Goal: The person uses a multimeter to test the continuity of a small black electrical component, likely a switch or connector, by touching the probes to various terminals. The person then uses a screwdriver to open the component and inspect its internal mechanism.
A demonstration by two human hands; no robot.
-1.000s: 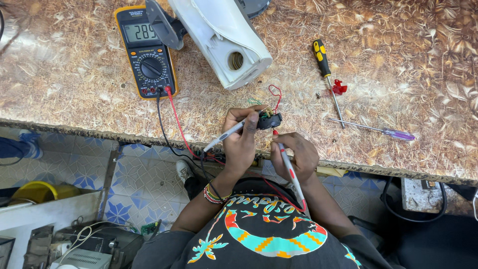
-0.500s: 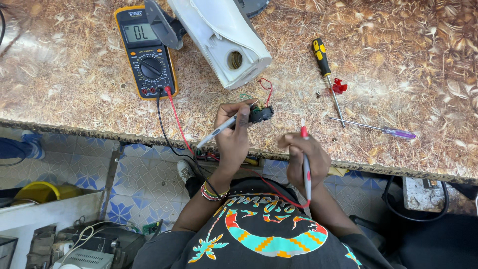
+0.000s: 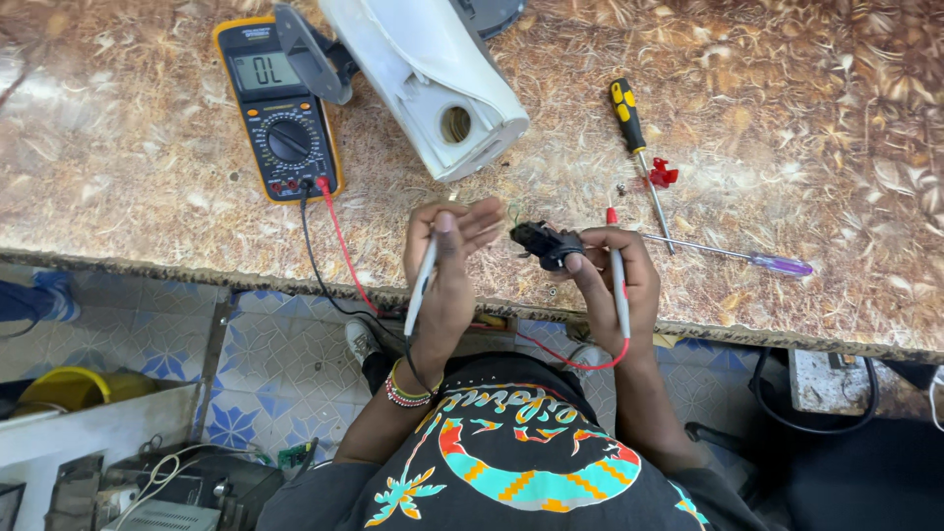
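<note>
Left hand (image 3: 447, 265): fingers curled around a grey probe (image 3: 423, 285), its black lead running down past the beaded wrist. Right hand (image 3: 610, 280): pinching a small black part (image 3: 546, 244) at the fingertips, with a red-tipped probe (image 3: 618, 280) lying along the palm; red lead loops below. The part is held just above the near table edge, between the 2 hands; its details are too small to make out. Speckled table (image 3: 147, 177) carries 1 yellow-cased multimeter (image 3: 280, 108), 1 white plastic housing (image 3: 428, 79) cut off at the top, 1 yellow-handled screwdriver (image 3: 634, 133), 1 purple-handled screwdriver (image 3: 747, 259), 1 small red piece (image 3: 664, 175)
</note>
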